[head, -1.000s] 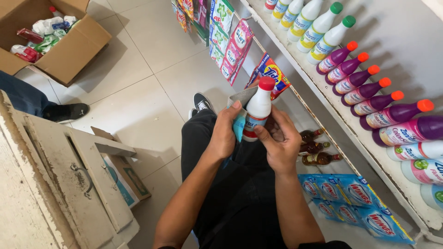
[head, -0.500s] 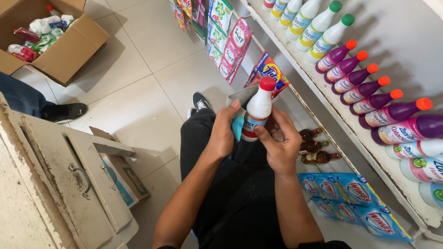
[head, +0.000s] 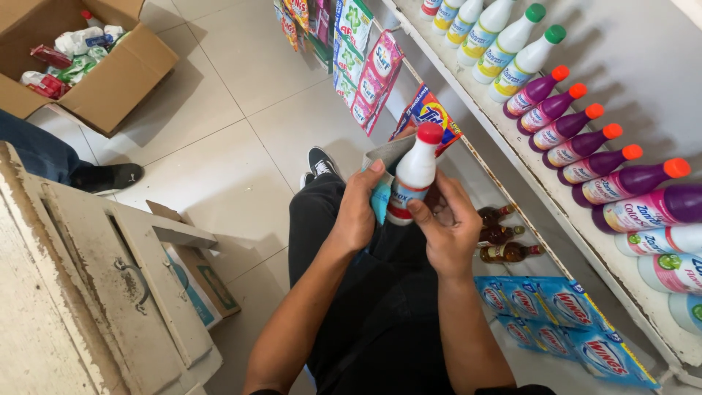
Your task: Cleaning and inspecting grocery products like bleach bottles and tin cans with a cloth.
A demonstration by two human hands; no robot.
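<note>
1. I hold a white bottle with a red cap (head: 414,175) upright in front of my lap, between both hands, just beside the white shelf (head: 504,139). Kept close and upright like this, its label faces me and its sides are easy to reach.
2. My left hand (head: 358,212) presses a grey-and-blue cloth (head: 383,175) against the left side of the bottle. The fingers are curled together around cloth and bottle, the thumb lying up along the cloth's edge. The cloth covers the bottle's far side, so I judge it is there for wiping.
3. My right hand (head: 450,230) steadies the bottle from the right. The thumb (head: 418,211) presses on the lower part of the label and the other fingers wrap behind it, closed on the bottle, not spread.
4. On the shelf to my right lie rows of purple bottles with orange caps (head: 585,150) and white bottles with green caps (head: 512,44), all tilted the same way, caps toward the wall.
5. Below, near my right forearm, three small brown bottles (head: 501,234) lie on their sides, and blue detergent sachets (head: 556,314) sit on the floor under the shelf.
6. Across the tiled floor, well apart from me, an open cardboard box (head: 110,73) holds mixed packets. A worn white cabinet (head: 88,292) stands to my left.
</note>
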